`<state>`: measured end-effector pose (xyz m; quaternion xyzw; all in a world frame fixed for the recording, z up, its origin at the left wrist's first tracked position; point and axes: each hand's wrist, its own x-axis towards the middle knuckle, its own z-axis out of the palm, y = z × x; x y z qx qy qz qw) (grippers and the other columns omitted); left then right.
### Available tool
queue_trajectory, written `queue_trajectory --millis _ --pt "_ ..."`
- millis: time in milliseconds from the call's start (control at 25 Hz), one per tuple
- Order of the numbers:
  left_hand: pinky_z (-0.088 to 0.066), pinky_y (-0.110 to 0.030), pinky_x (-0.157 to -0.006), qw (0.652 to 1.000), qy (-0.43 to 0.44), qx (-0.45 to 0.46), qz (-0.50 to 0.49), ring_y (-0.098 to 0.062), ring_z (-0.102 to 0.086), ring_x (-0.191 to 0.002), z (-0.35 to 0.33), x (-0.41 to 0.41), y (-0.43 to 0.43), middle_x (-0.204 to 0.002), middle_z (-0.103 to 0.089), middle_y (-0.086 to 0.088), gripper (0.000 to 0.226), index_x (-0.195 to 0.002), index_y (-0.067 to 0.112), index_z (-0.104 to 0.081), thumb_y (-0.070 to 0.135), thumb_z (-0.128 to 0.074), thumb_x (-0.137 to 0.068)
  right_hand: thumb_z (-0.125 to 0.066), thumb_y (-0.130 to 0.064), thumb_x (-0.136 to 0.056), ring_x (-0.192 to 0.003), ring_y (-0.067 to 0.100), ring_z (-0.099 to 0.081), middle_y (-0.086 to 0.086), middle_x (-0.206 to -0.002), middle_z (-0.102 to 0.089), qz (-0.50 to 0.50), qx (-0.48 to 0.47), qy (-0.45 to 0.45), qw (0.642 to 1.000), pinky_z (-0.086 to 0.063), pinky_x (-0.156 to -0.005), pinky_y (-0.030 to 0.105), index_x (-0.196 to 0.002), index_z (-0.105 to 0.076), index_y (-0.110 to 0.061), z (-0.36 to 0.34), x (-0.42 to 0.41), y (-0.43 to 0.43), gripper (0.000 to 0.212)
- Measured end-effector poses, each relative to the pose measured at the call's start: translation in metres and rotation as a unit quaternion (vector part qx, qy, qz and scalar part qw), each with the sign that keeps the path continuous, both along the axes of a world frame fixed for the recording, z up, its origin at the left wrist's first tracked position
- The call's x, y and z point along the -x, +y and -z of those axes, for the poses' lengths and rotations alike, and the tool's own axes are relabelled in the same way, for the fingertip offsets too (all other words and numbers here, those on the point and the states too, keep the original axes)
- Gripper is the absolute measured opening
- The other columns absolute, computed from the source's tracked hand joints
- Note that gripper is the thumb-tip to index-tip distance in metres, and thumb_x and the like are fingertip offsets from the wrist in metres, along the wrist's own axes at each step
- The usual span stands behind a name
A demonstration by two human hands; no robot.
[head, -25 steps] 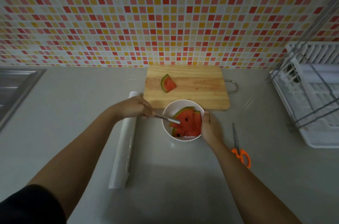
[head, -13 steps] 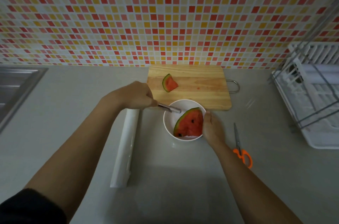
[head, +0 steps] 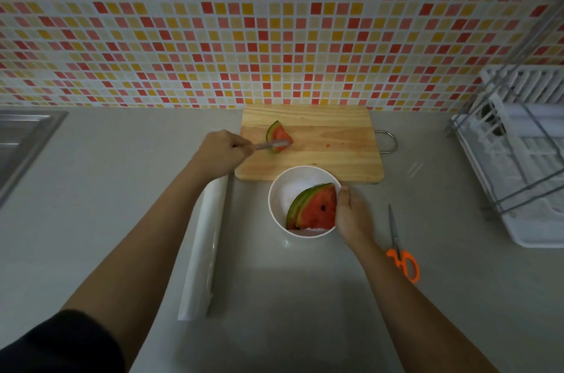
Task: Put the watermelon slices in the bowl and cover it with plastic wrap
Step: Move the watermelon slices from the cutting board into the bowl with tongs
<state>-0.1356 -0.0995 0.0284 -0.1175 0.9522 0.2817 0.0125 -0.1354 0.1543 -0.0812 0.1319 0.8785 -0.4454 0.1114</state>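
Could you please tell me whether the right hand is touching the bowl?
Touching. The head view shows the right hand wrapped against the right rim of the bowl, thumb over the edge, with no gap visible.

No legible text, label, brand, number or sign is found anywhere in the frame. The tiled wall (head: 274,24) across the upper half is patterned only. The plastic wrap roll (head: 204,247) at lower centre-left, the bowl (head: 282,189) at centre and the scissors (head: 399,247) at right are seen to carry no readable marking.
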Motion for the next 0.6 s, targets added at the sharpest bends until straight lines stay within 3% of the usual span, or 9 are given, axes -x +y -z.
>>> queue_trajectory --millis 80,160,360,520,600 --pt "-0.035 -0.028 -0.060 0.992 0.039 -0.008 -0.119 -0.025 -0.057 -0.065 0.015 0.009 -0.001 -0.069 -0.066 -0.019 0.039 -0.066 -0.002 -0.067 0.027 -0.054 -0.088 -0.018 -0.044 -0.096 -0.102 0.035 -0.056 0.018 -0.110 -0.064 -0.006 -0.005 0.005 1.000 -0.037 -0.080 0.036 -0.105 -0.062 -0.012 0.000 0.000 0.000 0.055" --pt "-0.037 -0.027 -0.062 0.982 0.019 -0.055 -0.182 -0.032 -0.061 -0.069 0.032 0.016 0.002 -0.059 -0.061 -0.016 0.041 -0.059 -0.002 -0.064 0.027 -0.055 -0.087 -0.018 -0.044 -0.096 -0.103 0.036 -0.056 0.019 -0.111 -0.063 -0.004 -0.012 0.009 1.000 -0.039 -0.083 0.038 -0.106 -0.062 -0.012 0.000 0.001 0.000 0.055" --pt "-0.044 -0.027 -0.067 0.980 -0.002 -0.079 -0.182 -0.032 -0.065 -0.083 0.060 0.028 0.017 -0.082 -0.072 -0.015 0.027 -0.090 0.009 -0.077 0.024 -0.055 -0.087 -0.020 -0.042 -0.096 -0.102 0.037 -0.057 0.022 -0.109 -0.064 -0.007 -0.013 0.016 1.000 -0.037 -0.080 0.036 -0.102 -0.063 -0.010 0.000 0.001 0.001 0.054" --pt "-0.041 -0.025 -0.066 0.979 0.088 -0.055 -0.175 -0.033 -0.066 -0.080 0.048 0.011 0.020 -0.080 -0.072 -0.016 0.025 -0.100 0.011 -0.076 0.020 -0.055 -0.089 -0.020 -0.042 -0.096 -0.100 0.036 -0.057 0.019 -0.107 -0.064 -0.011 -0.002 0.023 1.000 -0.035 -0.077 0.035 -0.099 -0.063 -0.011 0.000 0.000 0.001 0.052" --pt "-0.041 -0.024 -0.065 0.974 0.127 -0.091 -0.166 -0.028 -0.066 -0.077 0.036 -0.013 0.019 -0.079 -0.073 -0.014 0.023 -0.102 0.015 -0.076 0.021 -0.058 -0.088 -0.020 -0.042 -0.096 -0.100 0.035 -0.057 0.018 -0.107 -0.064 -0.012 0.001 0.020 1.000 -0.036 -0.078 0.036 -0.101 -0.063 -0.012 -0.001 -0.001 0.001 0.053"
